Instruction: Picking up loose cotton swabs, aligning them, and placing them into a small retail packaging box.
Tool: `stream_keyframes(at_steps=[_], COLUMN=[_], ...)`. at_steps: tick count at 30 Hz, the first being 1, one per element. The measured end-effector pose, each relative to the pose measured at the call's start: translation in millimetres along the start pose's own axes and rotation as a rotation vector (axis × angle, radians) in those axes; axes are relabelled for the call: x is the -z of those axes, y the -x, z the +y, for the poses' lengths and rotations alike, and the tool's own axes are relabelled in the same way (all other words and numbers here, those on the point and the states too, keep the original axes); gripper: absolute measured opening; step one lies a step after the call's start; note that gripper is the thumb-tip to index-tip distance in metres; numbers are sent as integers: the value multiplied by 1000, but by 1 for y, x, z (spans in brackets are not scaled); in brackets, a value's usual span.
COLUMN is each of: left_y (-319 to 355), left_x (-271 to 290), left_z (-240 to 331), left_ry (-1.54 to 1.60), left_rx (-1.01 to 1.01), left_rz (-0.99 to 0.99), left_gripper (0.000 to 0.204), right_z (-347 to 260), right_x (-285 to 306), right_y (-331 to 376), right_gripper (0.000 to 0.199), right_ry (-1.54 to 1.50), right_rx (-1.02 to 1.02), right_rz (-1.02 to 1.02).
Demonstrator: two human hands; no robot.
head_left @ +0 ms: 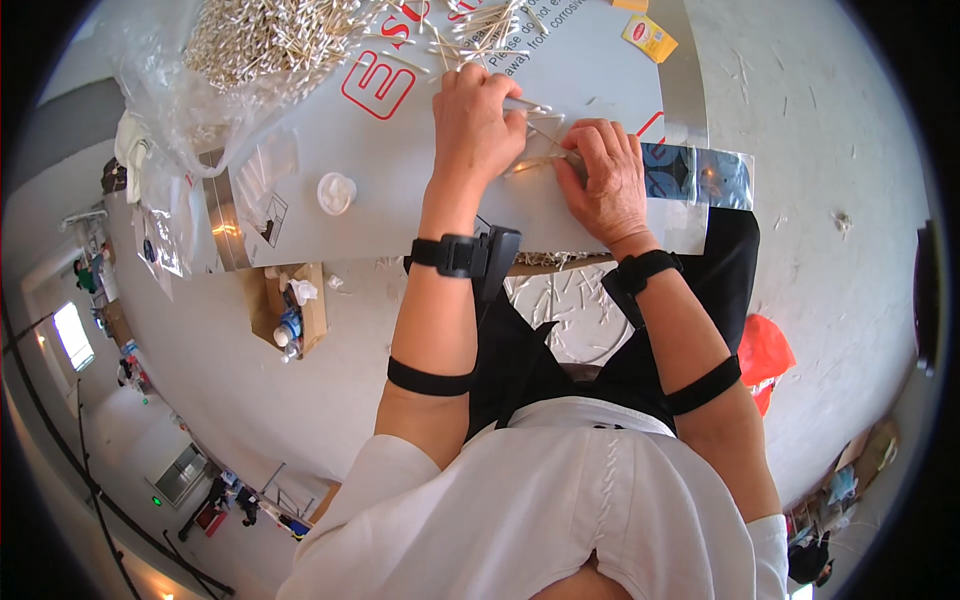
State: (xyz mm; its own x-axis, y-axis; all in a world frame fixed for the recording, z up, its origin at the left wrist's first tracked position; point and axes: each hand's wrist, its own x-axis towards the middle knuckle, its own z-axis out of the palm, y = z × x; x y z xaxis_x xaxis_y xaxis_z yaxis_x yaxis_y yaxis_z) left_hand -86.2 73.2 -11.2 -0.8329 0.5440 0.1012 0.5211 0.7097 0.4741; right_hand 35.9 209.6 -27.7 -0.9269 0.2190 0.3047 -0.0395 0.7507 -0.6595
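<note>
On the grey printed board point(420, 215), my left hand point(475, 125) is closed, thumb and fingers pinched around cotton swabs point(540, 107) whose white tips stick out on its right side. My right hand point(606, 180) lies just to its right, fingers bent and pressed together. What sits under those fingers is mostly hidden, though a few swab sticks reach toward them from between the hands. A loose scatter of swabs point(490, 40) spreads beyond my left hand. Beside my right hand lies a shiny clear and blue plastic strip point(725, 180), crossing the board's right edge.
At the far left a big heap of cotton swabs point(270, 45) spills from a clear plastic bag point(165, 100). Nearer stands a small white cup point(336, 193); a yellow packet point(650, 38) lies far right. A cardboard box point(315, 305) and a red bag point(765, 355) are on the floor.
</note>
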Motion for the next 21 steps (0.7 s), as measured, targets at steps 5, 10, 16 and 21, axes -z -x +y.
stream_keyframes(at_steps=[5,10,16,21], left_y=[27,41,37,45], left_x=[13,2,-5,5], left_z=[15,19,16,12], left_ry=[-56,-110,-24,25], left_rx=[-68,-72,-103,-121], left_rz=[-35,-2,78,73], left_gripper=[32,32,29,31], right_z=[4,2,2,2], right_x=[-1,-3,-4,-3], right_y=[1,-1,2,2], right_gripper=[21,20,28,38], right_ry=[38,58,17,-27], right_rx=[-6,-9,-33,-68], right_rz=[6,-11,1,52])
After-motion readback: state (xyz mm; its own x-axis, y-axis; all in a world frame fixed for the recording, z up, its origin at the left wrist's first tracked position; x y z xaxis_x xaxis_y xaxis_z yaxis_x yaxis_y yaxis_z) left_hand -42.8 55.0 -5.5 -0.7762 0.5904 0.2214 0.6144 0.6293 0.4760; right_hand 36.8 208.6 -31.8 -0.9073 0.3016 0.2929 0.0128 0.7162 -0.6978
